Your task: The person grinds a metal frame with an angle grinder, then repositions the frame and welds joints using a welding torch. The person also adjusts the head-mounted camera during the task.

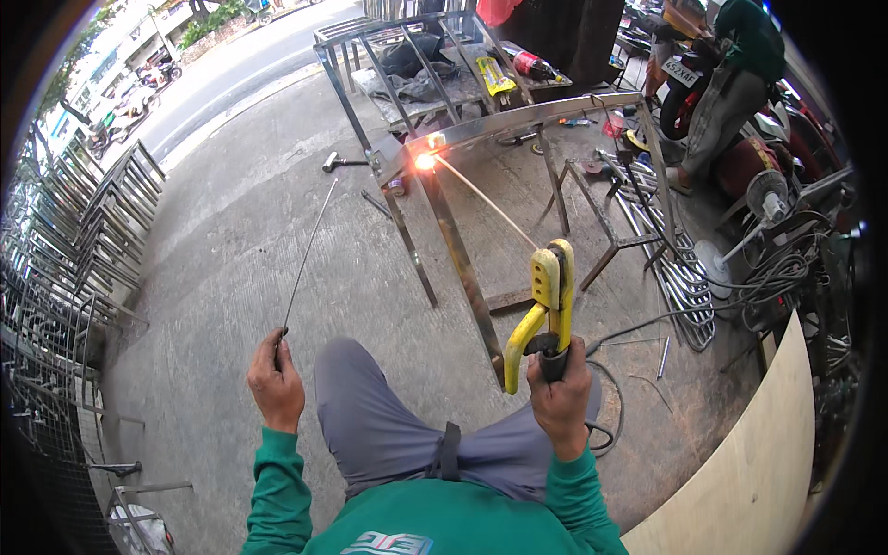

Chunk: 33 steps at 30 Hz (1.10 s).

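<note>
The right hand [561, 398] gripped the yellow holder [546, 310]; its rod [486, 203] sparked at the frame [518, 118] corner; the left hand [275, 381] held a spare rod [310, 250]; the weld seemed unfinished.

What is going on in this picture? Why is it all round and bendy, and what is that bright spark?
The picture comes from a camera worn on a person's head, looking down at their own hands. Its wide lens bends straight edges near the rim. The green sleeves and grey knee at the bottom are that person's.

The right hand grips a yellow clamp holder. A thin rod sticks out of it and touches a metal frame standing on the concrete floor. The bright glow is where rod meets frame.

The left hand holds a second thin rod pointing up and away.

Around them: stacked metal racks, a hammer, cables, and another person beside a motorbike.
</note>
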Each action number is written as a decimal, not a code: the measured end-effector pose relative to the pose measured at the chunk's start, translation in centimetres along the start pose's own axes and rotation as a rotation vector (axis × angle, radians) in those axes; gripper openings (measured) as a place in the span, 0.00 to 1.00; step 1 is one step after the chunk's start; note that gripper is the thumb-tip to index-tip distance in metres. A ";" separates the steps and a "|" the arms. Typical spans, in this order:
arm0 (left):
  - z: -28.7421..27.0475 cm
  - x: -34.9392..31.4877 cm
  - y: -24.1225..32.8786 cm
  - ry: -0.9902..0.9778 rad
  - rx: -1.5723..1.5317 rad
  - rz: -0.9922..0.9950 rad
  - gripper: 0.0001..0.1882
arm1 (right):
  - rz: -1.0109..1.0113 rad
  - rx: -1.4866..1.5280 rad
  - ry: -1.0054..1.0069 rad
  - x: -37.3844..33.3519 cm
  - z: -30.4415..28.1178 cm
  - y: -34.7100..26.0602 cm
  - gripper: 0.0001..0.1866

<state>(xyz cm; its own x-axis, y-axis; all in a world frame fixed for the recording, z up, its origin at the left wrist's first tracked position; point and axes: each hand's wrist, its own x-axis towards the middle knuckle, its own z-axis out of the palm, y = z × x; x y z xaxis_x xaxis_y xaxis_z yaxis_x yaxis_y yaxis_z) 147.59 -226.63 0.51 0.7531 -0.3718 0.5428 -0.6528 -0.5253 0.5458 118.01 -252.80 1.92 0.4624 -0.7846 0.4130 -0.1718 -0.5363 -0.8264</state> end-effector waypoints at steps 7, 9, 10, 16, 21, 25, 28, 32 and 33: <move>3.3 -3.5 -3.9 -0.139 0.057 -0.190 0.12 | -0.004 -0.038 -0.013 0.3 -0.3 0.3 0.14; 4.0 -4.4 -4.4 -0.161 0.038 -0.209 0.12 | 0.011 -0.032 -0.027 0.5 -0.3 0.4 0.15; 4.2 -4.8 -4.5 -0.196 0.038 -0.248 0.12 | 0.022 -0.028 -0.040 0.6 -0.3 0.4 0.15; 5.1 -6.0 -4.0 -0.159 0.049 -0.138 0.11 | -0.007 0.002 -0.016 1.0 0.0 -0.2 0.14; 3.7 -3.6 -1.9 0.011 0.079 0.112 0.11 | -0.030 0.028 -0.011 0.9 -0.1 0.3 0.14; 2.0 -0.8 0.4 0.036 0.117 0.232 0.13 | 0.002 0.059 -0.031 0.4 -0.3 0.9 0.15; 1.4 0.7 2.0 0.076 0.113 0.284 0.14 | 0.049 0.088 -0.036 0.1 -0.4 0.9 0.15; 0.9 1.7 3.5 0.080 0.134 0.301 0.15 | 0.041 0.084 -0.027 0.2 -0.4 0.7 0.14; 0.7 1.9 3.7 0.079 0.147 0.307 0.15 | 0.041 0.078 -0.028 0.3 -0.4 0.6 0.14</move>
<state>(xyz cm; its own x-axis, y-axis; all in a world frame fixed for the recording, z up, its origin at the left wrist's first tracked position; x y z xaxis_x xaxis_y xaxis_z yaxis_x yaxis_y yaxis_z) 146.69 -229.82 3.06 0.5111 -0.4722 0.7182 -0.8247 -0.5048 0.2551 117.74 -253.47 1.67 0.4805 -0.7959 0.3683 -0.1229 -0.4769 -0.8703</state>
